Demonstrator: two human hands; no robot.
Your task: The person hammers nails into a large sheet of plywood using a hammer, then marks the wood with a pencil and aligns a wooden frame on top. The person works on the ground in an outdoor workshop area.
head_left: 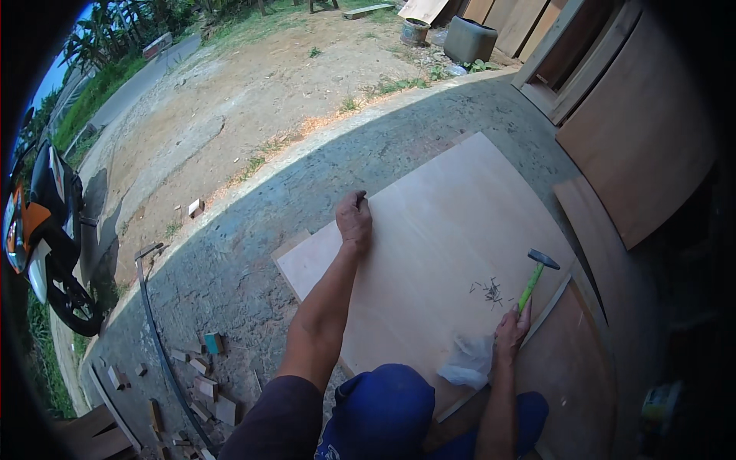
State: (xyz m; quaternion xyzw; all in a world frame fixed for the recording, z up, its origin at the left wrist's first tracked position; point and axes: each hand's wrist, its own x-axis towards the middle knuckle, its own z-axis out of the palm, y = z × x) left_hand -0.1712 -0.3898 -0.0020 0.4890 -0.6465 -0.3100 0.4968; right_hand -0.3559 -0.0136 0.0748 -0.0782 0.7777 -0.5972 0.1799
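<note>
A pale plywood panel (437,222) lies before my knees. At its far left edge my left hand (355,222) is closed, fingers curled round the edge; the fingertips are partly hidden. My right hand (509,333) grips a hammer (529,287) low on its bright green handle, and the dark metal head is raised over the right side of the panel. A small pile of nails (491,290) is scattered on the wood, left of the hammer. Beside my right wrist sits a crumpled clear plastic bag (466,362).
Wood offcuts (205,386) and a long bar clamp (157,337) lie on the concrete at left. More wooden sheets (640,130) lean at right by a wooden frame (583,61). A motorcycle (54,238) stands far left; a grey container (469,40) stands at the back.
</note>
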